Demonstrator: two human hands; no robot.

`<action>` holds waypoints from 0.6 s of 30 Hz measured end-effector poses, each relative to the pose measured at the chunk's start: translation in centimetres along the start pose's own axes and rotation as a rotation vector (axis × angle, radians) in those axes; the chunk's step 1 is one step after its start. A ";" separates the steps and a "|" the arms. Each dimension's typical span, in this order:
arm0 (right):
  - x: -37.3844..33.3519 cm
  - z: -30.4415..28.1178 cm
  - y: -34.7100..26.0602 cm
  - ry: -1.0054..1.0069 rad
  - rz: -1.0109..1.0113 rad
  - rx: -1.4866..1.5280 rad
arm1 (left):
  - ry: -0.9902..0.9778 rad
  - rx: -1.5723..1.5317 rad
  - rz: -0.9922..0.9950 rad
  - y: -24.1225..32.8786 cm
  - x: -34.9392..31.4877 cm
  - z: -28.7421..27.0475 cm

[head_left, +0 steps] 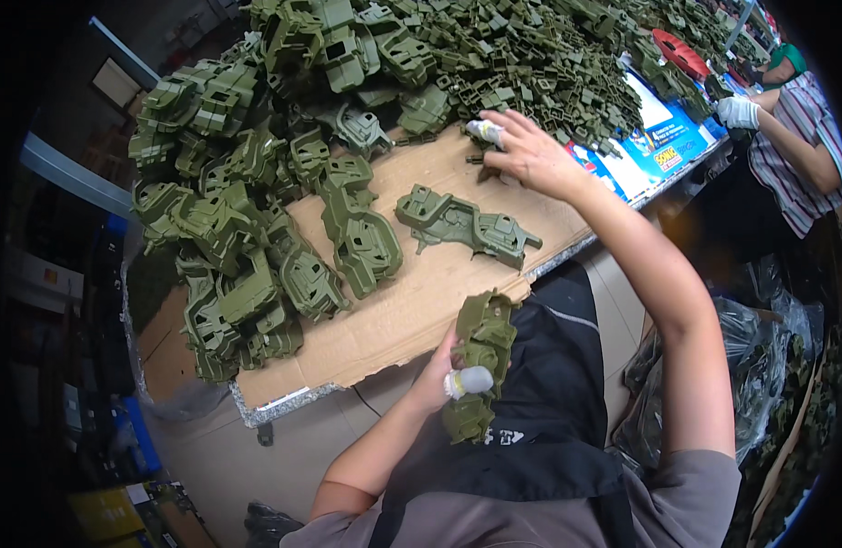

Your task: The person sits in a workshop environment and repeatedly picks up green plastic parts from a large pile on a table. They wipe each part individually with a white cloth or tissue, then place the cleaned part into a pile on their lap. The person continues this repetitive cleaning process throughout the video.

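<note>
Partly hidden behind your left hand [444,370], the olive shell [480,361] hangs off the table edge over your lap, clamped between taped thumb and fingers. Your right hand [529,153] reaches to the small parts [531,82], fingers curled on something too small to identify. Ribbed moulded shells heap [229,201] on creased cardboard [421,292]; one shell [467,224] lies apart.

A long counter [284,402] with a metal edge, covered in brown cardboard [421,301], stood over a pale tiled floor [247,466]; dim shelving [56,274] flanked its left end.
</note>
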State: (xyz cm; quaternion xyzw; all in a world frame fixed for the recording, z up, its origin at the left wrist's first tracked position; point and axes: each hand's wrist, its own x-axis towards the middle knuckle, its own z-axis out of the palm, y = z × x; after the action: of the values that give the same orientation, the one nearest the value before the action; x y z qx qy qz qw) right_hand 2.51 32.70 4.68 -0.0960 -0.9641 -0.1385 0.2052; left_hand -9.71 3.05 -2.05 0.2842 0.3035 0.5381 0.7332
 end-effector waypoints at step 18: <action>-14.9 -8.2 -20.3 -0.371 0.632 0.770 | -0.115 0.371 -0.329 -2.8 0.8 0.3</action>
State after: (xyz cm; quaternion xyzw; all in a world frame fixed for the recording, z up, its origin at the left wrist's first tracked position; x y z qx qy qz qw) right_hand 14.04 9.11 0.99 -0.3223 -0.8894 0.3133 0.0831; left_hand -7.57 3.10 -4.06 0.3908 0.3970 0.3295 0.7623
